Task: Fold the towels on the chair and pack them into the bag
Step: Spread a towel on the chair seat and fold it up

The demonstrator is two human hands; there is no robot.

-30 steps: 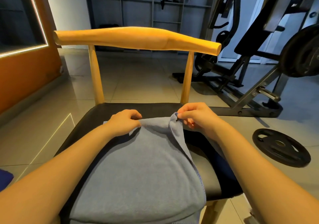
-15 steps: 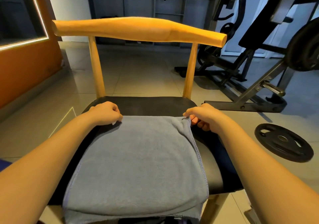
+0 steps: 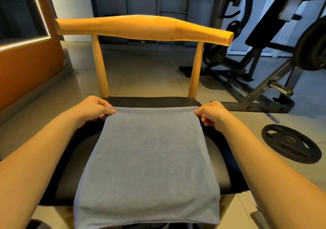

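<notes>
folding step under way: grey towel point(image 3: 148, 160) lies flat on the chair point(image 3: 155, 102) seat, left hand point(image 3: 93, 108) and right hand point(image 3: 212, 113) each pinching a far corner; next move likely draws that edge toward the near hem, corners aligned; bag unseen.

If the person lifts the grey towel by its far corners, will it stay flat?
Probably not: the grey towel hangs over the front of the chair seat, so seems floppy. Likely light: left hand and right hand merely pinch its corners.
</notes>
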